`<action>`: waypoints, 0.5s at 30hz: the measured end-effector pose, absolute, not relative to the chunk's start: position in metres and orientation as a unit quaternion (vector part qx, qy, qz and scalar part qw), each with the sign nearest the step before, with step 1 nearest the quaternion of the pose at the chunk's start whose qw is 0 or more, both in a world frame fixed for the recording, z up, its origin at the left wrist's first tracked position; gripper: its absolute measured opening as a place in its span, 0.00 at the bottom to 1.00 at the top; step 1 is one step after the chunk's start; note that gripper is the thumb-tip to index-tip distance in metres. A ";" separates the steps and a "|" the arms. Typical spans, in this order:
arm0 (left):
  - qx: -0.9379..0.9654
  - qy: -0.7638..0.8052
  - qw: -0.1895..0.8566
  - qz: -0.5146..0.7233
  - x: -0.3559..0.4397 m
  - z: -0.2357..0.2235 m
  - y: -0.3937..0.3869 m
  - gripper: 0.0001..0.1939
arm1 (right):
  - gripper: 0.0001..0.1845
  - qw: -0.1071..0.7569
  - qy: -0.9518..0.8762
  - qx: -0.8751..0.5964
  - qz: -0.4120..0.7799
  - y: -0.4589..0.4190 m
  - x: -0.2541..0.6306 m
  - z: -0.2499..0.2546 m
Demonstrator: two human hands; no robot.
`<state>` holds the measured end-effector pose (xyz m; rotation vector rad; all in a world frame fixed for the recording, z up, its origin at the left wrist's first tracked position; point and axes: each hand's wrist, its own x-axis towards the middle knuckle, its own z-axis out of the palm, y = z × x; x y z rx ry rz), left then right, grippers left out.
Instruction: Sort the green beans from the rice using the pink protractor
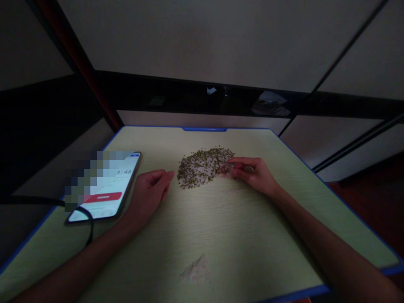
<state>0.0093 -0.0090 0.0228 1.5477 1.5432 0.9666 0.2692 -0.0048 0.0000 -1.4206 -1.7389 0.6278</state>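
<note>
A loose pile of small green beans mixed with pale grains [202, 168] lies spread on the table [189, 235]. At the pile's right edge, my right hand [254, 172] has its thumb and fingers around a clear, reddish piece that looks like plastic [227, 169]; its exact kind is too blurred to tell. My left hand [153, 185] rests just left of the pile, fingers curled and thumb pressed against them. Whatever those fingers may hold is hidden. A pale patch of fine grains or powder [197, 271] sits near the table's front.
A phone with a lit screen [107, 189] lies left of my left hand, partly pixelated, a dark cable [85, 210] crossing its corner. Blue edging [205, 129] rims the table. Pale cabinet panels [195, 42] stand behind, with a dark shelf gap [189, 92] holding papers.
</note>
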 end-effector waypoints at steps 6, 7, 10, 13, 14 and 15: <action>0.602 0.605 0.361 0.374 0.009 0.023 -0.009 0.19 | 0.20 0.391 -0.690 -0.561 0.239 -0.006 0.269 0.001; 0.602 0.607 0.362 0.372 0.009 0.023 -0.009 0.19 | 0.20 0.390 -0.689 -0.561 0.242 -0.007 0.270 0.002; 0.597 0.612 0.366 0.367 0.009 0.025 -0.010 0.18 | 0.20 0.393 -0.683 -0.566 0.244 -0.007 0.271 0.002; 0.596 0.612 0.367 0.368 0.010 0.026 -0.010 0.18 | 0.20 0.400 -0.677 -0.568 0.243 -0.007 0.271 0.001; 0.598 0.610 0.365 0.370 0.010 0.025 -0.010 0.19 | 0.20 0.402 -0.676 -0.568 0.243 -0.007 0.271 0.000; 0.599 0.609 0.364 0.372 0.010 0.025 -0.010 0.19 | 0.19 0.404 -0.674 -0.568 0.244 -0.007 0.271 0.000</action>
